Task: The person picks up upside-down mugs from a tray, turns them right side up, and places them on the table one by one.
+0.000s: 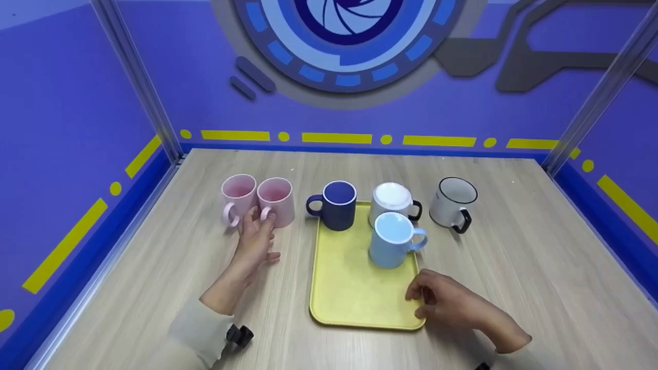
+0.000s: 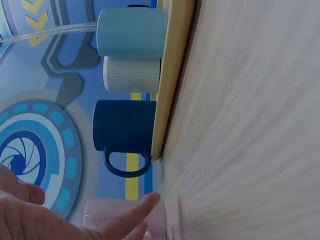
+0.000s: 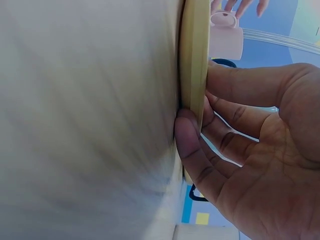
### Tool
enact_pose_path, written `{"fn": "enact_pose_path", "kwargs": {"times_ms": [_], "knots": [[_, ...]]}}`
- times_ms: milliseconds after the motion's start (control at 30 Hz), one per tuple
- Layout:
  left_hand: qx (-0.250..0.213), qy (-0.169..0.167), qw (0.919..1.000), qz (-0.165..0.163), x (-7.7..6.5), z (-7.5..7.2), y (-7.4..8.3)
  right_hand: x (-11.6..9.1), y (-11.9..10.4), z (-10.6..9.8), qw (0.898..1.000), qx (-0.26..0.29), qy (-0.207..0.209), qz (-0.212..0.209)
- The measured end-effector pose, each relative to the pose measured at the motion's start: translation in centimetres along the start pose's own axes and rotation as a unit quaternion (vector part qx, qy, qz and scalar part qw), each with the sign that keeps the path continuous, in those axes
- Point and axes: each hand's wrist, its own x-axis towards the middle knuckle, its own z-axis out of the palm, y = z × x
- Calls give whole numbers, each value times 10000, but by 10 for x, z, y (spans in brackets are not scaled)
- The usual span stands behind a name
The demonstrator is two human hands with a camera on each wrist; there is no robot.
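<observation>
My right hand (image 1: pixel 450 300) pinches the near right edge of a yellow tray (image 1: pixel 354 293); in the right wrist view the thumb lies on the rim and fingertips curl beneath it. On the tray stand a navy mug (image 1: pixel 339 210), a light blue mug (image 1: pixel 389 249) and, behind that one, an upside-down white mug (image 1: pixel 391 198) with a black handle. My left hand (image 1: pixel 252 244) reaches to two pink mugs, its fingers extended at the handle of the right pink mug (image 1: pixel 281 208). Beside it is the left pink mug (image 1: pixel 239 190). Contact with either is unclear.
Right of the tray, a white mug (image 1: pixel 447 208) with a black rim and handle stands upright on the wooden table (image 1: pixel 519 246). Blue patterned panels (image 1: pixel 329 121) enclose the table at the back and both sides.
</observation>
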Motion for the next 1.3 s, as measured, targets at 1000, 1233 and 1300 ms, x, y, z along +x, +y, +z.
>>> {"fn": "enact_pose_path", "kwargs": {"times_ms": [1000,1233,1300], "knots": [[490,-1307,9811,1339,-36,63,0,-17,6,-12,9960,750,265,-395],[834,-1785,9731,1198,-36,85,0,-13,7,-18,9876,710,1392,160],[836,-1875,9718,1164,-34,90,-1,-12,7,-19,9817,715,1738,313]]}}
